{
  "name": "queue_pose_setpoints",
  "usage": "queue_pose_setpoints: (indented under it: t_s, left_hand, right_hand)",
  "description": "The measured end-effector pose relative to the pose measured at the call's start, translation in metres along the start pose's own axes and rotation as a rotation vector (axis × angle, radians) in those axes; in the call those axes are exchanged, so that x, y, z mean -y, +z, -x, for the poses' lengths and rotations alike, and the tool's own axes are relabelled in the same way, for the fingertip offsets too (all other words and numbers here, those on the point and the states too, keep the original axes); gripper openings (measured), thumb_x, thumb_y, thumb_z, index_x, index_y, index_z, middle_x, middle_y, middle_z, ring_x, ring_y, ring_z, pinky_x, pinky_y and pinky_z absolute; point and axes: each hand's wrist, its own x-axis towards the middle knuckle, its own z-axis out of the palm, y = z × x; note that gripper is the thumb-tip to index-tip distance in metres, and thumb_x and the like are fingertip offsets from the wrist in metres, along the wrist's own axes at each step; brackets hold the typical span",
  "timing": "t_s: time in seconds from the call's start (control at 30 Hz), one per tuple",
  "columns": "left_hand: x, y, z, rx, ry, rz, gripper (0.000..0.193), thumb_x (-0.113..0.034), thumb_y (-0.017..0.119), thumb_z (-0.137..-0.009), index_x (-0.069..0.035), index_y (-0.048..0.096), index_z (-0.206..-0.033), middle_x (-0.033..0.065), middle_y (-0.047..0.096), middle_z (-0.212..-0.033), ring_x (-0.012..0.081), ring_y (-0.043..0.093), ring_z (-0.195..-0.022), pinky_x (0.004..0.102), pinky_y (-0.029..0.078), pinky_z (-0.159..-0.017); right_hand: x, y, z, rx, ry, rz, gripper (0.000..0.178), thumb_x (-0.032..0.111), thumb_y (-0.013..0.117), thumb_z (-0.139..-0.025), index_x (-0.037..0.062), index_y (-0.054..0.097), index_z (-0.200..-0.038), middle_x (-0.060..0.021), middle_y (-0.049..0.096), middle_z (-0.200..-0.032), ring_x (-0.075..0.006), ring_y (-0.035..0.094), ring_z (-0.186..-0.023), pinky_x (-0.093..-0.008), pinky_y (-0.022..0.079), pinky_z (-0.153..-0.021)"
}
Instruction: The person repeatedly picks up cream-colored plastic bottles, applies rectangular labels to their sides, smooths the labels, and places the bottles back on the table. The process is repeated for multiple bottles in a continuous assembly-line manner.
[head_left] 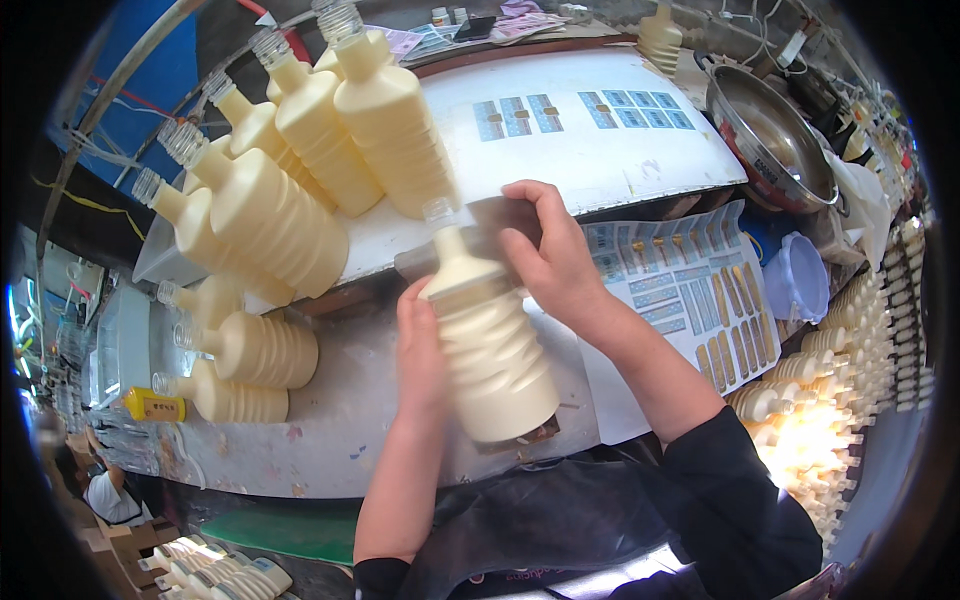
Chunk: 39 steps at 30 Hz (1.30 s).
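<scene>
**Busy grey bench [345, 440], one ribbed bottle [495, 365] getting handled in the middle**

So the bench is running across the near side, and a white board [630, 160] is stretching along the far side. A big label sheet [622, 385] is lying to the right, covered in blue and gold strips. A metal pot [752, 170] is sitting over at the far right, and a bunch of cream bottles [390, 120] is crowding the far left, with a smaller group [265, 350] sitting nearer on that side. A pale purple bucket [797, 283] is sitting on the right, just past the sheet.

The ribbed bottle is sitting between the hands, base toward the near side, neck pointing far and a bit left. The left hand [418, 345] is lying along its left side, blurry, fingers running up toward the shoulder; can't tell how firmly it's gripping. The right hand [550, 250] is hovering by the right of the neck and shoulder, half open, thumb and forefinger curving around the end of a dark grey flat piece [490, 222] showing behind the neck. Can't tell if it's actually pinching that.

Smallest stuff: a yellow container [155, 404] is sitting at the near left, and little blue labels [520, 117] are lying on the board.
</scene>
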Motion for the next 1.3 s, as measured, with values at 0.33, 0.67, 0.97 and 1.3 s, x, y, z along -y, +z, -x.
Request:
queue_pose_setpoints:
  t_s: [0.33,0.67,0.97,1.3]
  left_hand:
    - [-0.008,0.007,0.010,0.033,-0.091,-0.014,0.043,-0.029,0.037,-0.113,-0.004,0.040,-0.148,0.0131,0.057,-0.138,0.0200,0.059,-0.123,0.0368,0.048,-0.106]
    - [-0.005,-0.006,0.032,0.151,-0.124,-0.119,0.061,-0.018,0.069,-0.093,-0.001,0.042,-0.145,0.0127,0.060,-0.134,0.0218,0.061,-0.120,0.0390,0.048,-0.106]
    - [-0.015,0.026,0.034,-0.089,0.086,-0.589,0.069,-0.031,0.082,-0.080,-0.002,0.052,-0.135,0.0216,0.060,-0.127,0.0389,0.060,-0.119,0.0475,0.050,-0.098]
    - [-0.031,0.029,0.041,-0.079,-0.072,-0.728,0.105,-0.057,0.081,-0.076,0.000,0.037,-0.152,0.0211,0.048,-0.145,0.0373,0.050,-0.136,0.0455,0.043,-0.111]
  right_hand:
    - [-0.029,0.001,0.007,-0.050,-0.110,0.081,0.043,0.013,0.058,-0.096,-0.0007,0.047,-0.135,-0.0253,0.062,-0.125,-0.0427,0.060,-0.119,-0.0449,0.046,-0.103]
    - [0.002,0.008,0.005,0.011,-0.005,0.008,0.040,0.011,0.052,-0.098,-0.0024,0.046,-0.135,-0.0281,0.061,-0.125,-0.0443,0.060,-0.117,-0.0472,0.046,-0.101]
    - [0.059,0.056,0.002,0.027,0.116,0.221,0.036,0.020,0.039,-0.107,-0.0010,0.048,-0.134,-0.0281,0.059,-0.127,-0.0472,0.057,-0.118,-0.0504,0.045,-0.101]
    - [0.061,0.050,-0.001,0.085,-0.054,0.493,0.036,0.017,0.042,-0.102,-0.0005,0.047,-0.134,-0.0286,0.059,-0.125,-0.0478,0.058,-0.116,-0.0487,0.047,-0.101]
